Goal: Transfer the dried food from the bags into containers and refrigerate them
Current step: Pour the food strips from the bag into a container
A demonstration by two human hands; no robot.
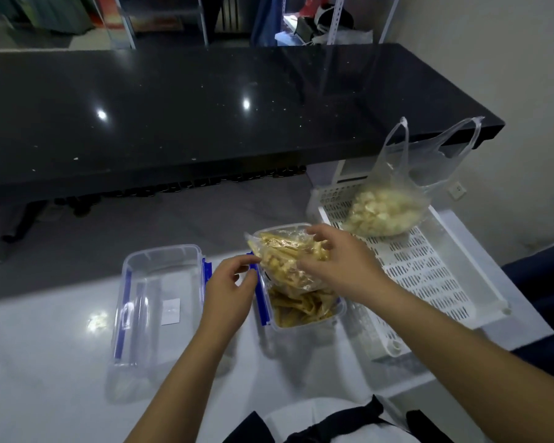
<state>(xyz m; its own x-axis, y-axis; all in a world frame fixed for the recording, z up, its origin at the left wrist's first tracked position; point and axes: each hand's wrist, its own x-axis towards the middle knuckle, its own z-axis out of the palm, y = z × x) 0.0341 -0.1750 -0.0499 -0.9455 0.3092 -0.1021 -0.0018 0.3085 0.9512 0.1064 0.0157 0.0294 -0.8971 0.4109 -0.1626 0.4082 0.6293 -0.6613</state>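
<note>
Here the right hand (343,266) held a crinkled clear plastic bag of yellow dried strips (288,260), its grip closed on the bag directly above the clear rectangular container with blue clips (304,311). The bag's long axis ran along the container's. The left hand (229,282), nearer the rim, seemed to pinch the bag's edge. An empty clear container (160,298) sat left on the glossy white surface (45,346); a black counter (205,107) stood beyond.
</note>
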